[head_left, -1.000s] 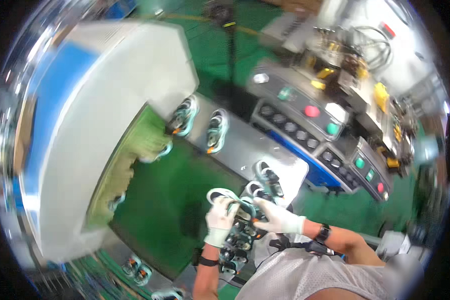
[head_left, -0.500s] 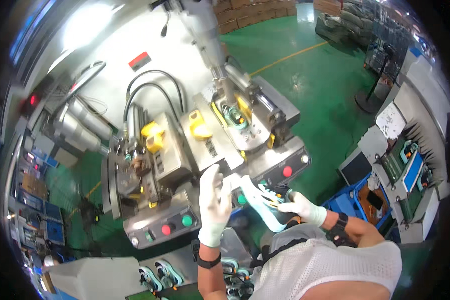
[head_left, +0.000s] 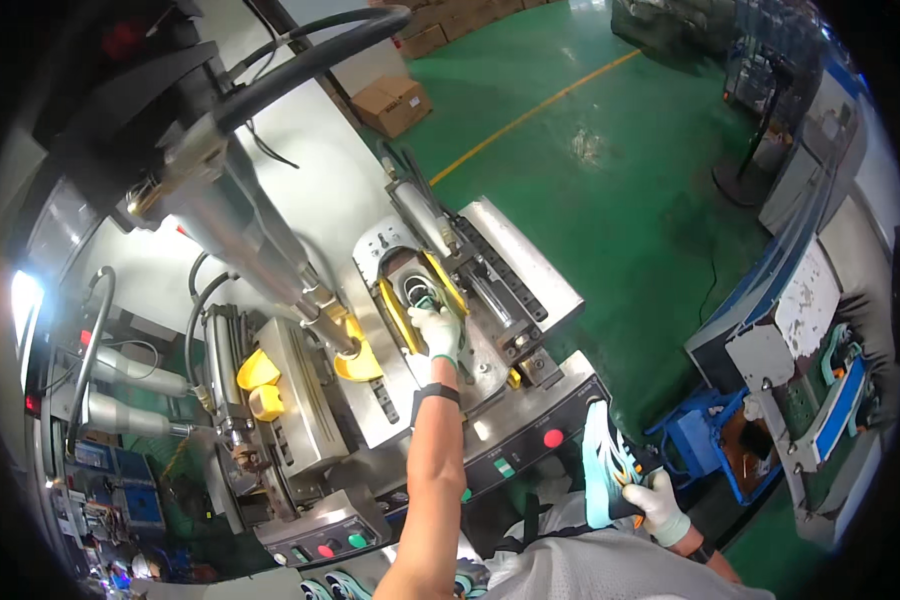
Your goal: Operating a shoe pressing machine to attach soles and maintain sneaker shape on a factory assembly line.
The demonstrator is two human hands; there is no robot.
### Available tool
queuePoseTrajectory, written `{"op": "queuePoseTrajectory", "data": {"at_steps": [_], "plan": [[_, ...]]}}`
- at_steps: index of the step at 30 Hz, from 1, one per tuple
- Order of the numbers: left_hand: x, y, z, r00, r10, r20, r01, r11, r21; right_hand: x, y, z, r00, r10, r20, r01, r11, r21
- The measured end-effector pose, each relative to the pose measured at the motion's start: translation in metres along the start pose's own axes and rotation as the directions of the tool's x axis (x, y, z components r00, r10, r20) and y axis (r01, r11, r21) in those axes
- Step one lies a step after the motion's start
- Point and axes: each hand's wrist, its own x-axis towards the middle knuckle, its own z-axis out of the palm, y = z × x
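Observation:
My left hand (head_left: pixel 437 332), in a white glove, reaches forward into the press and closes over the near end of a shoe (head_left: pixel 423 290). That shoe sits between two yellow pads (head_left: pixel 446 284); the fingers and glove hide part of it. Low on the right, my right hand (head_left: pixel 658 507), also gloved, grips a light-blue and black sneaker (head_left: pixel 598 462) by its dark side. The sneaker is tilted with its pale sole facing left, in front of the control panel (head_left: pixel 510 455).
A metal cylinder (head_left: pixel 325 325) slants down left of my left hand. Yellow blocks (head_left: pixel 258 370) sit on the neighbouring station. A blue crate (head_left: pixel 735 445) and a rack with shoes (head_left: pixel 838 390) stand at right. More shoes (head_left: pixel 345 583) lie at the lower edge.
My left hand has gone from open in front of the machine to the shoe inside the press. My right hand has moved right and down with the sneaker. The head view has shifted.

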Motion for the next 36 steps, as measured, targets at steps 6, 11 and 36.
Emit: {"op": "queuePoseTrajectory", "data": {"at_steps": [6,11,36], "plan": [[0.035,-0.007,-0.061,0.934,-0.081,0.348,0.211,0.911,-0.354,0.037,-0.016,0.011,0.999,-0.013,0.037,0.019,0.985,-0.169],[-0.068,-0.001,-0.168,0.923,0.086,0.375,0.286,0.497,-0.819,0.090,-0.043,0.055,0.967,-0.139,0.215,0.202,0.930,-0.307],[-0.473,-0.266,-0.150,0.538,-0.779,-0.321,0.676,0.627,-0.387,0.349,0.044,0.250,0.755,-0.068,0.652,0.654,0.140,-0.743]]}}
